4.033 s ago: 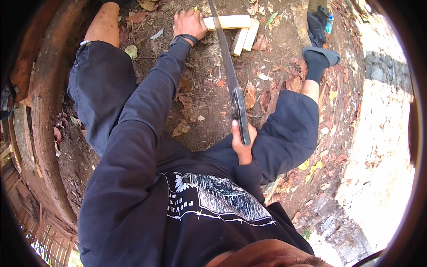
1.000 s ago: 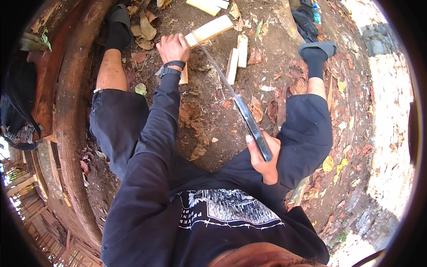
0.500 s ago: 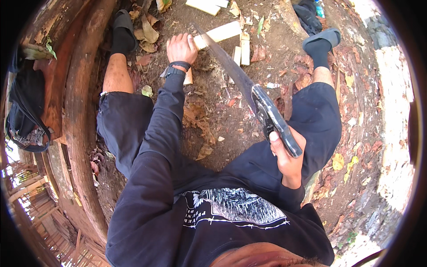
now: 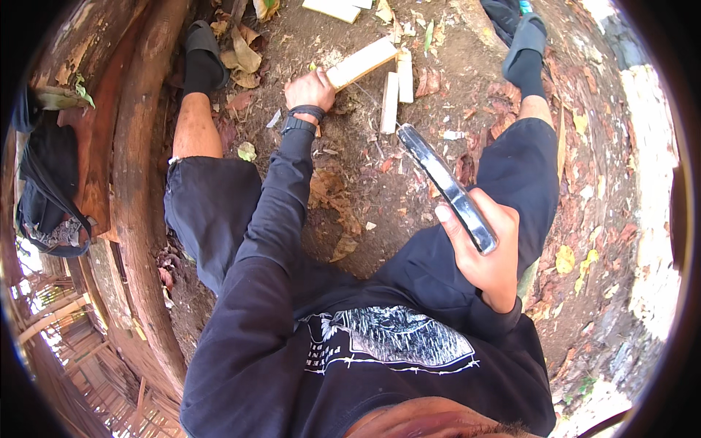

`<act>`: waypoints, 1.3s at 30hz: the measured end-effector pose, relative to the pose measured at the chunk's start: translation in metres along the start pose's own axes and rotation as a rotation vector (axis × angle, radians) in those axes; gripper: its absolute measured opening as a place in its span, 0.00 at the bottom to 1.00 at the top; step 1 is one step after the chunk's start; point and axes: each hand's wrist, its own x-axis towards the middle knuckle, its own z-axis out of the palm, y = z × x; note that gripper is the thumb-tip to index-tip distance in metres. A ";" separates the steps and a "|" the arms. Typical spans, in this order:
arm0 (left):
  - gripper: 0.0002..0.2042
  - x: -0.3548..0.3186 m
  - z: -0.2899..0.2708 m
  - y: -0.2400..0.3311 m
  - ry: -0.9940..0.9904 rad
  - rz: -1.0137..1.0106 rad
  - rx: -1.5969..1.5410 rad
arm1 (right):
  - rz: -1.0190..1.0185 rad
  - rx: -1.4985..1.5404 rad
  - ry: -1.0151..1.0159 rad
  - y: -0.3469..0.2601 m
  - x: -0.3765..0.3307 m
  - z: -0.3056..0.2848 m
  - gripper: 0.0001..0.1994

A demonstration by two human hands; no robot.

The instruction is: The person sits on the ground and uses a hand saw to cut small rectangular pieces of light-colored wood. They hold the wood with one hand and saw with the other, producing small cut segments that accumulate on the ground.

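My left hand (image 4: pixel 310 91) is closed around the near end of a pale wooden board (image 4: pixel 363 61), which lies slantwise just above the ground. In my right hand (image 4: pixel 488 244) is a hand saw (image 4: pixel 447 186), gripped by its black handle with the thumb along the side. Its blade is seen almost edge-on, a thin faint line pointing up and left toward the board. Two short pale offcuts (image 4: pixel 390 102) lie on the dirt beneath the board's far end.
My legs are spread on both sides, in dark shorts, socks and grey sandals (image 4: pixel 207 42). Logs (image 4: pixel 135 182) and a dark bag (image 4: pixel 51 182) are at the left. More pale boards (image 4: pixel 332 9) lie ahead. Dry leaves (image 4: pixel 248 55) litter the dirt.
The saw has turned from showing its blade's flat side to nearly edge-on. My left hand has shifted slightly right and nearer with the board. My right foot has moved farther away.
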 end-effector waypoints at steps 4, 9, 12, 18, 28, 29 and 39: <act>0.33 0.023 0.005 -0.011 -0.162 -0.194 -0.265 | 0.005 0.070 0.014 0.019 0.003 -0.006 0.11; 0.33 0.021 -0.006 -0.030 -0.013 -0.203 -0.251 | 0.136 0.460 0.216 0.051 -0.005 0.000 0.13; 0.25 0.011 0.002 -0.056 0.222 -0.088 -0.169 | 0.066 0.366 0.292 0.069 -0.004 0.001 0.13; 0.15 -0.009 0.054 -0.068 0.640 0.011 -0.118 | 0.083 0.470 0.363 0.067 0.000 0.000 0.12; 0.12 -0.005 0.015 -0.011 0.637 0.230 -0.438 | 0.077 0.548 0.340 0.067 -0.004 0.003 0.12; 0.14 -0.010 0.015 0.006 0.551 0.265 -0.503 | 0.075 0.547 0.334 0.067 -0.004 0.003 0.12; 0.26 -0.058 0.052 0.082 -0.032 0.174 -0.343 | 0.108 0.512 0.340 0.077 -0.009 0.002 0.12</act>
